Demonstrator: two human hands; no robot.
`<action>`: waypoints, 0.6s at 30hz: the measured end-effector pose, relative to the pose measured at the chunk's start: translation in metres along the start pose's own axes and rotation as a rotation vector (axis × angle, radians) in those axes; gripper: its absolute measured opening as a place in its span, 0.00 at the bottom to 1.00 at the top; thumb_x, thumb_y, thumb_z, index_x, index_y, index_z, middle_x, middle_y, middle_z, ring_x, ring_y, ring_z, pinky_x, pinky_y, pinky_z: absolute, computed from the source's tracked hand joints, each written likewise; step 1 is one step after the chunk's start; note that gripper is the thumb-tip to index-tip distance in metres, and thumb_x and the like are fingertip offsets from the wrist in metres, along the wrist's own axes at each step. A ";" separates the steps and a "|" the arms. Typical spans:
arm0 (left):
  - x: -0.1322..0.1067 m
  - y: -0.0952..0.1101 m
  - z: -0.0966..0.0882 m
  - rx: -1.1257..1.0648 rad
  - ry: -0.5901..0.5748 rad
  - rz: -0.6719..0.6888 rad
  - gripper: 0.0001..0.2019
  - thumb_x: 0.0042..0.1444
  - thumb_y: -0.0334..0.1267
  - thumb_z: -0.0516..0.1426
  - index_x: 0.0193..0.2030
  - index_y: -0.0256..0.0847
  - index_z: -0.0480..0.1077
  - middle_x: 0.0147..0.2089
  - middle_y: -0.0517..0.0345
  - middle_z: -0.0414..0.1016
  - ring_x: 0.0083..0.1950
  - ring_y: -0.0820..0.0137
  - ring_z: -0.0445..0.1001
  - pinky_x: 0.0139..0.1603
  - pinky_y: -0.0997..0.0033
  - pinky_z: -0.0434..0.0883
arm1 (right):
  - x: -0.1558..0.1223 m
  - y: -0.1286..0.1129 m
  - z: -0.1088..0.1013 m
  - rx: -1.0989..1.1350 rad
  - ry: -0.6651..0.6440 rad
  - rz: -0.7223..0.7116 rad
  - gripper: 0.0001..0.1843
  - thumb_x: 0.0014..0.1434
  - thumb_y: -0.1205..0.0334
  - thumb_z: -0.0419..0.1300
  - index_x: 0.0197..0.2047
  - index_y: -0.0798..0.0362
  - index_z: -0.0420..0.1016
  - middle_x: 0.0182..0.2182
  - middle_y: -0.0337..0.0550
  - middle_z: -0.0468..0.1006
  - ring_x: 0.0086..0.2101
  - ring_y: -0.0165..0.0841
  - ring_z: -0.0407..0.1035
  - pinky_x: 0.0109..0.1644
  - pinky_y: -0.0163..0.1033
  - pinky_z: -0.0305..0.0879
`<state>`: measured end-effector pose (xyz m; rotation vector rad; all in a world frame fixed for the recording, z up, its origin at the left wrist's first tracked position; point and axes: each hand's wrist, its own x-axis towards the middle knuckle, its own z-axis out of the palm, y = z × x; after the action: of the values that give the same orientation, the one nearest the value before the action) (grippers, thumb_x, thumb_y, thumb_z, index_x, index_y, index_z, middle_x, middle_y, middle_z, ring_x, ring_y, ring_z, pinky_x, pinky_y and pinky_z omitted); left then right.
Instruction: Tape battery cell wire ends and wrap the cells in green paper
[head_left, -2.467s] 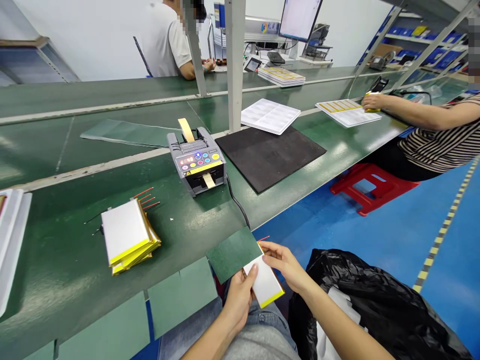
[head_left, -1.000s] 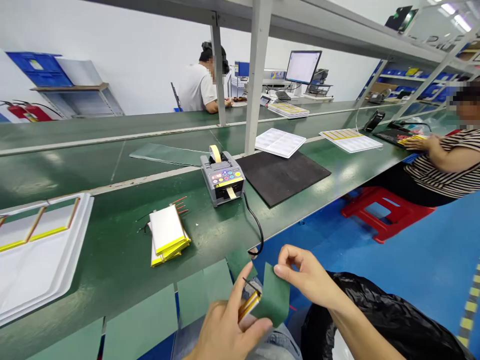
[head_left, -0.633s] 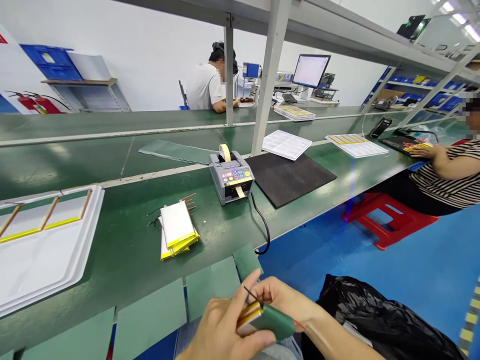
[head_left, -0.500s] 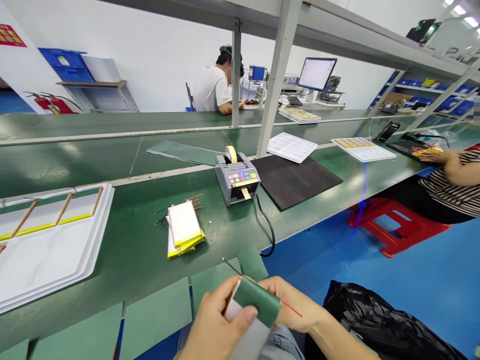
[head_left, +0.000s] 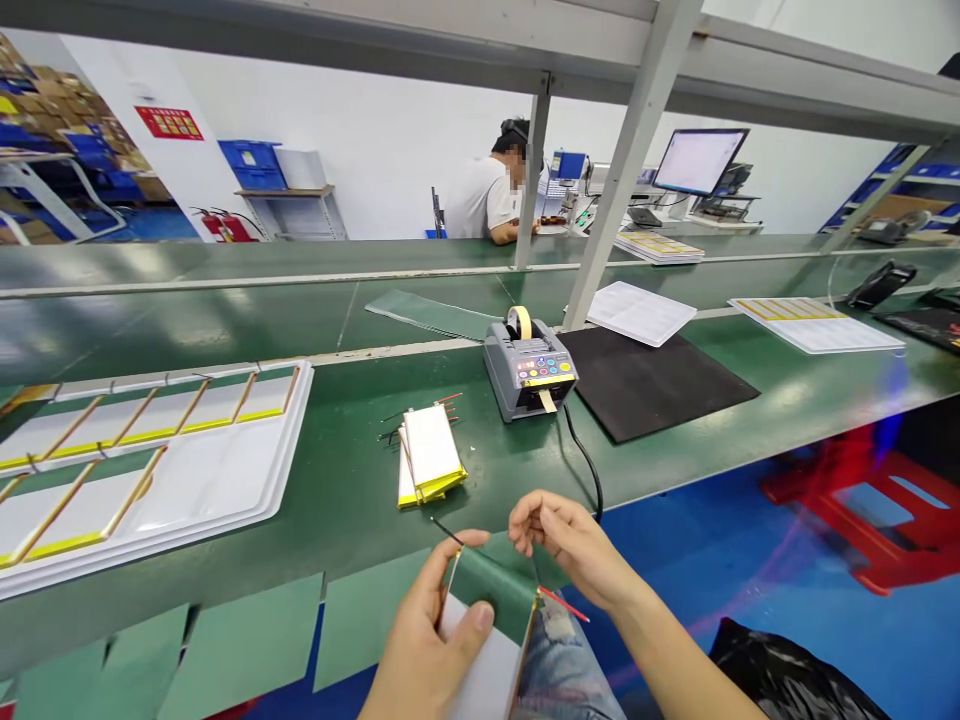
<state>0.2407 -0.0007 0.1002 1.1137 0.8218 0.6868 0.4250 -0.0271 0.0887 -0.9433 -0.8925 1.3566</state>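
Note:
My left hand (head_left: 442, 630) grips a flat white battery cell (head_left: 487, 675) low in front of me, its thumb pressed on the face. A green insulating paper strip (head_left: 491, 585) covers the cell's upper end. A black wire (head_left: 446, 530) sticks out at the upper left corner, and a red wire (head_left: 566, 605) at the right one. Just above the right corner is my right hand (head_left: 562, 545), apart from the cell, its fingers loosely curled with nothing visible in them. A small stack of white cells (head_left: 435, 445) with yellow-taped ends lies farther up the bench.
A grey tape dispenser (head_left: 529, 370) stands beside a black mat (head_left: 660, 385). White trays (head_left: 217, 485) with cells are stacked at left. Green paper sheets (head_left: 247, 640) line the bench's front edge. Behind the bench sits a person (head_left: 480, 195); a red stool (head_left: 862, 520) is at right.
My right hand has come off the cell and lifted away from its right corner. The left hand keeps hold of the cell. The view has turned left.

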 end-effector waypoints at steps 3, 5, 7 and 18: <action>0.003 -0.002 -0.009 0.077 -0.088 0.052 0.23 0.47 0.55 0.60 0.45 0.40 0.71 0.37 0.54 0.77 0.37 0.64 0.74 0.39 0.72 0.70 | 0.006 -0.004 0.008 -0.073 -0.171 -0.043 0.29 0.55 0.38 0.57 0.45 0.56 0.74 0.40 0.50 0.75 0.42 0.38 0.67 0.47 0.40 0.59; 0.005 -0.003 -0.014 0.083 -0.167 0.027 0.24 0.48 0.57 0.59 0.43 0.39 0.73 0.38 0.51 0.77 0.41 0.62 0.73 0.43 0.70 0.70 | 0.010 -0.008 0.015 -0.054 -0.400 0.009 0.41 0.47 0.32 0.60 0.53 0.56 0.70 0.50 0.54 0.71 0.51 0.44 0.62 0.55 0.45 0.54; 0.004 -0.004 -0.016 0.029 -0.192 -0.005 0.25 0.47 0.58 0.60 0.43 0.38 0.74 0.39 0.50 0.77 0.42 0.60 0.73 0.44 0.69 0.69 | 0.014 -0.010 0.022 0.019 -0.580 0.086 0.51 0.37 0.31 0.65 0.58 0.55 0.65 0.54 0.54 0.66 0.55 0.48 0.58 0.59 0.48 0.51; -0.005 -0.005 -0.061 0.052 -0.095 0.102 0.32 0.48 0.63 0.56 0.47 0.34 0.70 0.35 0.51 0.74 0.32 0.68 0.72 0.34 0.74 0.66 | 0.027 0.034 0.054 -0.264 -0.441 -0.085 0.39 0.52 0.32 0.53 0.62 0.43 0.57 0.59 0.49 0.60 0.59 0.49 0.52 0.62 0.51 0.51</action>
<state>0.1864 0.0236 0.0832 1.2330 0.7093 0.6951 0.3631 0.0011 0.0772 -0.8017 -1.4593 1.4207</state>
